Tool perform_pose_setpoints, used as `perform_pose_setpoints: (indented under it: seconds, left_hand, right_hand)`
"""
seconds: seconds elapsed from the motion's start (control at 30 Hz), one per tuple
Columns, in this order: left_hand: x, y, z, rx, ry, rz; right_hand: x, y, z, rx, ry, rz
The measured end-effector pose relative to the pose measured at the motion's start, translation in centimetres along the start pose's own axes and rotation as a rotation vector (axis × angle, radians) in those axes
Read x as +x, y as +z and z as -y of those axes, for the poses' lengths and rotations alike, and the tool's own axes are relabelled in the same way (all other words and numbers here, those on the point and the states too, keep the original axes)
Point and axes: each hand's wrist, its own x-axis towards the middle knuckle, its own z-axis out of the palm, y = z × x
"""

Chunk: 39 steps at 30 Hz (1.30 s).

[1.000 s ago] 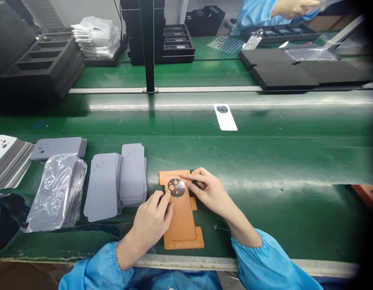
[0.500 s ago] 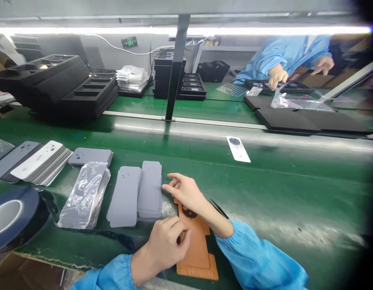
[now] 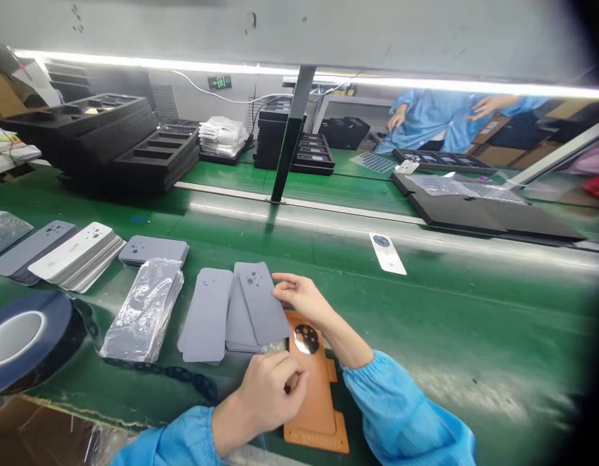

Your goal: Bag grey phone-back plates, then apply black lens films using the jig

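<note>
The left hand (image 3: 263,391) has its fingers curled in over the orange plate (image 3: 313,404), whose bottom writing (image 3: 318,442) is too small for reading. The right hand (image 3: 304,299) pinches the right edge of a grey sheet (image 3: 264,307), slanting over its pile (image 3: 238,323), and beyond them the green table (image 3: 425,336) stretches to a white card (image 3: 389,257)

Panel stacks (image 3: 206,317) lie left of the fixture (image 3: 315,395).

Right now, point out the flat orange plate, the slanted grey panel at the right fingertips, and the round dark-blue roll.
Flat orange plate (image 3: 320,389), head view: lower face.
Slanted grey panel (image 3: 264,305), head view: middle.
Round dark-blue roll (image 3: 59,333), head view: blue, beside core.
</note>
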Motion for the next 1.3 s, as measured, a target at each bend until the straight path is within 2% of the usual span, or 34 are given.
perform_pose_setpoints:
  seconds: [0.13,0.27,0.33,0.47,0.57,0.67,0.87,1.13,1.3]
  left_hand:
    - [0.1,-1.1,-0.5,-0.182,-0.031,-0.058]
    - [0.2,-1.6,-0.4,-0.239,-0.135,-0.125]
    - [0.3,-1.4,-0.3,-0.208,-0.167,-0.081]
    - [0.4,-1.0,-0.2,-0.179,-0.241,0.119]
    - [0.3,-0.8,0.0,-0.140,-0.291,0.242]
    - [0.0,-0.8,0.3,-0.110,-0.279,0.330]
    - [-0.4,-0.8,0.8,-0.099,-0.239,0.471]
    - [-0.5,-0.9,1.0,-0.072,-0.202,0.498]
    - [-0.4,-0.9,0.8,-0.038,-0.231,0.518]
  right_hand:
    - [-4.2,-3.9,0.3,0.137,-0.052,-0.082]
    - [-9.6,-6.5,-1.3,0.181,-0.043,-0.089]
    - [-11.8,-6.6,-2.5,0.158,-0.009,-0.037]
    - [-14.4,-5.8,-3.9,0.054,-0.043,0.048]
    - [-15.0,-5.4,-3.9,-0.088,-0.058,0.080]
    - [-15.2,-5.5,-3.7,-0.246,-0.106,0.091]
    - [-15.2,-5.6,-4.2,-0.590,-0.267,0.000]
    - [-14.4,-4.5,-4.8,-0.902,-0.358,-0.133]
    - [-13.5,-3.8,-5.4,-1.031,-0.309,-0.120]
